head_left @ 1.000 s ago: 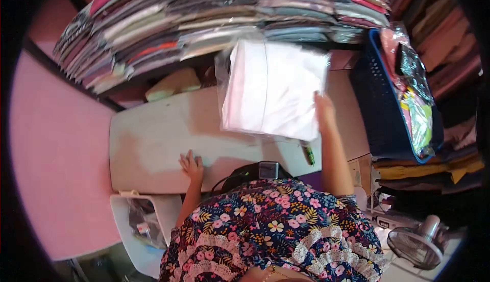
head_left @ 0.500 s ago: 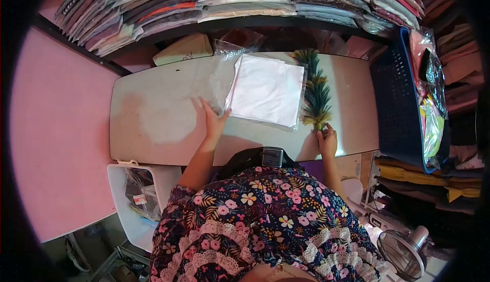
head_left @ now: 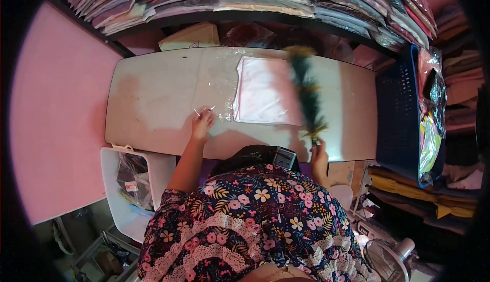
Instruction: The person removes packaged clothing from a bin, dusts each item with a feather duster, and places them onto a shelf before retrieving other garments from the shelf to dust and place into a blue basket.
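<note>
A folded white cloth [head_left: 263, 91] lies inside a clear plastic bag [head_left: 223, 85] on the table, the bag's loose flap stretching out to the left. My left hand [head_left: 203, 121] is closed at the near left corner of that flap, fingers pinched on the plastic. In my right hand [head_left: 319, 155] is the lower end of a green feather duster [head_left: 309, 96] with yellow tufts. The duster is smeared by motion and slants up and away, overlapping the right edge of the bagged cloth.
A blue basket [head_left: 395, 113] of bagged items stands at the table's [head_left: 153, 93] right end. Packed garments [head_left: 265, 1] fill the shelf behind. A white bin [head_left: 109, 180] holding plastic sits at the near left. A fan [head_left: 385, 261] is low at right.
The duster has swung left over the bag's right edge, my right hand moving nearer to me. My left hand has gone from flat beside the cloth to pinching, a little lower and left.
</note>
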{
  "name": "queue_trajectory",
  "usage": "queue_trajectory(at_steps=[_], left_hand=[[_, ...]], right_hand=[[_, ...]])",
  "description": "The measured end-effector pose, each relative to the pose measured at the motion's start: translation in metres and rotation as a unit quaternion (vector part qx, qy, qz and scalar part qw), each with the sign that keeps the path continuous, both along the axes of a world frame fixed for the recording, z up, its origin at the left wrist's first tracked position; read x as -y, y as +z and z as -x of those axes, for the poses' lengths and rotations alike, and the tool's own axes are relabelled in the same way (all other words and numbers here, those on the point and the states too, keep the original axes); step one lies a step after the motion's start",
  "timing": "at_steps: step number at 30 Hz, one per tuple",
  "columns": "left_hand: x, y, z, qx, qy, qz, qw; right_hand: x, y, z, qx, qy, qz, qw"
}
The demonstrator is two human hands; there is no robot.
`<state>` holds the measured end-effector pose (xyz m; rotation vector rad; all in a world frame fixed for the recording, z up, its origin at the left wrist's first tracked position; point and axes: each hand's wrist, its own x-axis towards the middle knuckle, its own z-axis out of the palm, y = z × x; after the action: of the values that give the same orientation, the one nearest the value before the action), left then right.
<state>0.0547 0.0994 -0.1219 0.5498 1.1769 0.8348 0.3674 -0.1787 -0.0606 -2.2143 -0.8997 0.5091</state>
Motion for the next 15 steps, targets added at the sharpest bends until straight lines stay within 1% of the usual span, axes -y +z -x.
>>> queue_trajectory(at_steps=[1,2,4,5,6,7,8,10,11,12,13,14,15], left_hand=[[-0.006,-0.004,0.008,-0.032,-0.002,-0.047,0.998],[-0.01,-0.008,0.015,-0.033,0.004,-0.047,0.998],[-0.016,-0.01,0.024,-0.148,-0.045,-0.105,0.982],[-0.017,-0.012,0.026,-0.149,-0.039,-0.104,0.983],[-0.016,-0.013,0.026,-0.159,-0.031,-0.104,0.981],[-0.014,-0.014,0.027,-0.168,-0.024,-0.104,0.98],[-0.01,-0.016,0.029,-0.17,-0.02,-0.103,0.98],[-0.006,-0.025,0.028,-0.169,0.006,-0.158,0.973],[-0.006,-0.029,0.028,-0.166,0.006,-0.158,0.973],[-0.007,-0.031,0.027,-0.257,0.034,-0.273,0.926],[-0.007,-0.034,0.025,-0.342,0.061,-0.382,0.857],[-0.006,-0.036,0.024,-0.34,0.062,-0.381,0.858],[-0.002,-0.018,0.015,-0.394,0.044,-0.425,0.814]], right_hand=[[-0.006,0.011,0.012,0.027,0.099,0.014,0.995],[-0.012,0.027,0.019,0.023,0.127,0.137,0.982],[-0.016,0.012,0.021,0.035,0.11,0.066,0.991],[-0.02,-0.006,0.018,0.014,0.072,0.017,0.997],[-0.032,-0.005,0.018,-0.007,0.032,-0.032,0.999],[-0.042,0.003,0.018,-0.099,-0.002,0.013,0.995],[-0.045,0.001,0.021,-0.1,0.002,0.014,0.995],[-0.047,-0.005,0.022,-0.112,0.197,0.054,0.973],[-0.047,-0.013,0.021,-0.112,0.304,-0.023,0.946],[-0.051,-0.011,0.023,-0.11,0.304,-0.022,0.946],[-0.056,-0.01,0.024,-0.072,0.339,-0.019,0.938],[-0.062,-0.009,0.024,-0.033,0.374,-0.015,0.927],[-0.068,-0.001,0.022,0.01,0.336,0.042,0.941]])
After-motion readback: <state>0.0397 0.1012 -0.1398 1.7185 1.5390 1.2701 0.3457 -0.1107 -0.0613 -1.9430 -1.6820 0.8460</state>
